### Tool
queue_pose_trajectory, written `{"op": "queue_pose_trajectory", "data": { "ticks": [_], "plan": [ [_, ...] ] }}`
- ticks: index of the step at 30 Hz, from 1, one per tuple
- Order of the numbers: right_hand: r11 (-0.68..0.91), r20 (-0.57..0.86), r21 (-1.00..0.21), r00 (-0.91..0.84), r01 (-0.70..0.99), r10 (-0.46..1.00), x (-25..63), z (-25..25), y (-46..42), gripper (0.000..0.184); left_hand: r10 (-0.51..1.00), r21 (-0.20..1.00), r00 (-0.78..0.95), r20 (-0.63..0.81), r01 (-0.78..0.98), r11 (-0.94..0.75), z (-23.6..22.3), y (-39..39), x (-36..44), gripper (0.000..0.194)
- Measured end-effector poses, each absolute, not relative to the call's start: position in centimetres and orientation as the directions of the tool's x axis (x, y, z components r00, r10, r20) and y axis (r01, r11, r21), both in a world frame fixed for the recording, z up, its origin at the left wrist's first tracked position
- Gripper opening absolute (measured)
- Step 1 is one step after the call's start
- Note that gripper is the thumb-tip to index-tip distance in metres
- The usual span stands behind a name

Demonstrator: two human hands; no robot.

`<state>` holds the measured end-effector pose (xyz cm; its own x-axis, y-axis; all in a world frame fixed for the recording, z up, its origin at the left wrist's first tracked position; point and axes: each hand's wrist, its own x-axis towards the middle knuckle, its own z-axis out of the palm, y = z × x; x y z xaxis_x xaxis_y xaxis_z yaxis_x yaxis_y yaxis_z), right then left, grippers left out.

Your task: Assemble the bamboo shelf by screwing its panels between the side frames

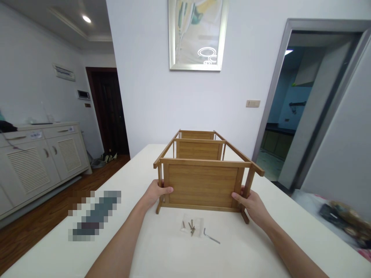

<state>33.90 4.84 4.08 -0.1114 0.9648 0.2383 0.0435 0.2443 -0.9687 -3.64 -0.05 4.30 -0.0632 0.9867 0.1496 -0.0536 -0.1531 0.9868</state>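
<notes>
A wooden shelf rack (203,185) lies on its side on the white table (162,247), its slatted panels standing upright one behind another. My left hand (156,193) is closed round the left end of the nearest panel, thumb on its face. At the right end of that panel, my right hand (249,201) grips in the same way, next to the leg. Some of the fingers of both hands are hidden behind the wood. In front of the rack lies a small clear bag (198,227) with several screws (191,227) on or in it. Beside it is an L-shaped hex key (212,236).
A pixelated dark object (98,214) lies at the table's left side. The white wall (185,104) with a framed picture (198,67) rises behind the rack. A white cabinet (43,154) stands at left, a doorway (285,108) at right. Plastic-wrapped things (344,222) lie beyond the right edge.
</notes>
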Motion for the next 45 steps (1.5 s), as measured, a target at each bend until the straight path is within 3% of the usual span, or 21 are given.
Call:
{"op": "queue_pose_trajectory", "data": {
  "ticks": [10,14,17,19,20,21,23,25,27,30,34,41,45],
  "plan": [
    [0.238,0.228,-0.97,-0.141,0.055,0.963,33.7,4.2,4.7,0.042,0.988,0.984,-0.048,0.146,-0.098,-0.15,4.3,-0.2,-3.8,0.06],
    [0.254,0.243,-0.957,-0.089,0.142,0.966,33.9,4.6,4.3,0.049,0.988,0.984,-0.016,0.151,-0.097,-0.152,4.4,-0.3,-3.8,0.062],
    [0.335,0.412,-0.889,0.224,0.313,0.883,34.1,4.5,2.4,0.053,0.989,0.985,-0.006,0.147,-0.095,-0.147,4.6,-0.4,-3.7,0.068],
    [0.411,0.598,-0.787,0.404,0.46,0.693,33.6,4.1,0.4,0.044,0.99,0.986,-0.002,0.139,-0.097,-0.139,4.7,-0.5,-3.6,0.068],
    [0.463,0.686,-0.716,0.406,0.522,0.604,33.0,3.7,-0.6,0.036,0.991,0.986,0.001,0.135,-0.101,-0.134,4.7,-0.5,-3.6,0.067],
    [0.527,0.749,-0.646,0.327,0.552,0.576,32.2,3.4,-1.6,0.025,0.992,0.986,0.004,0.13,-0.105,-0.129,4.7,-0.5,-3.6,0.065],
    [0.676,0.773,-0.551,-0.007,0.49,0.635,30.0,2.8,-3.1,0.007,0.993,0.987,0.005,0.121,-0.109,-0.12,4.6,-0.5,-3.5,0.061],
    [0.726,0.668,-0.521,-0.316,0.448,0.674,27.5,2.4,-3.6,0.012,0.993,0.988,-0.002,0.115,-0.107,-0.114,4.6,-0.5,-3.5,0.058],
    [0.685,0.514,-0.509,-0.454,0.522,0.728,25.1,2.3,-3.4,0.02,0.994,0.988,-0.007,0.113,-0.104,-0.114,4.6,-0.5,-3.5,0.06],
    [0.624,0.315,-0.475,-0.542,0.62,0.779,22.6,2.8,-2.7,0.022,0.993,0.988,-0.004,0.114,-0.108,-0.114,4.7,-0.5,-3.5,0.062],
    [0.6,0.174,-0.417,-0.588,0.682,0.79,21.4,3.3,-2.3,0.024,0.995,0.989,-0.002,0.102,-0.106,-0.102,4.9,-0.6,-3.3,0.058],
    [0.63,0.186,-0.516,-0.641,0.581,0.744,21.7,2.6,-2.1,0.037,0.997,0.992,-0.01,0.079,-0.096,-0.08,5.0,-0.8,-3.1,0.055],
    [0.658,0.183,-0.506,-0.676,0.558,0.713,22.0,2.3,-1.8,0.031,0.997,0.99,0.005,0.078,-0.114,-0.077,4.6,-0.7,-3.3,0.055]
  ]
}}
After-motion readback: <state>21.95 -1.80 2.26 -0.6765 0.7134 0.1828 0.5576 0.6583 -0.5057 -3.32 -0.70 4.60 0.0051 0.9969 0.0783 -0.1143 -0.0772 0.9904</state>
